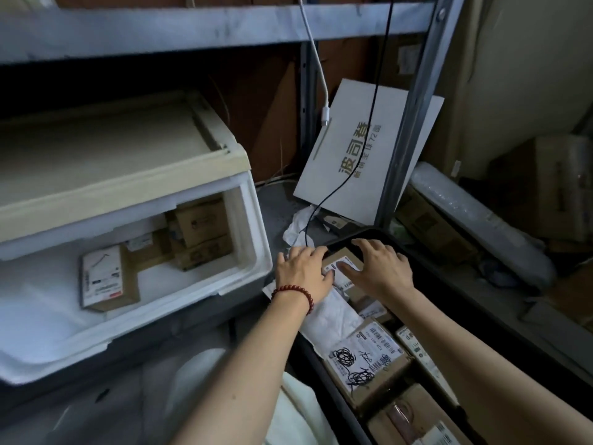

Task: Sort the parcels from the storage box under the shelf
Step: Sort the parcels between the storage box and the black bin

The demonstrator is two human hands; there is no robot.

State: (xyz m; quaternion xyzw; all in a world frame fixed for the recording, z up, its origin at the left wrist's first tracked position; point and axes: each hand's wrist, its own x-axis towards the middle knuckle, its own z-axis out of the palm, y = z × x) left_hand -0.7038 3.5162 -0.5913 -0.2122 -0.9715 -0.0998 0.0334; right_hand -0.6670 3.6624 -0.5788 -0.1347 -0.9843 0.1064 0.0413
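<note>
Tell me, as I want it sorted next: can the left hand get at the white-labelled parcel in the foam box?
Probably yes. The foam box is open at the front, the white-labelled parcel lies uncovered near that opening, and nothing stands between it and the left hand.

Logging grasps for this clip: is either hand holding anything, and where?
Nothing gripped: left hand and right hand rest, fingers spread, on top of the small parcel, one each side.

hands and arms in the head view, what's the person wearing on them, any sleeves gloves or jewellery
No gloves, and no sleeves in view: the left forearm and right forearm are bare. The left hand has a bracelet of round dark red beads at its wrist. The right hand shows no watch, band or ring.
</note>
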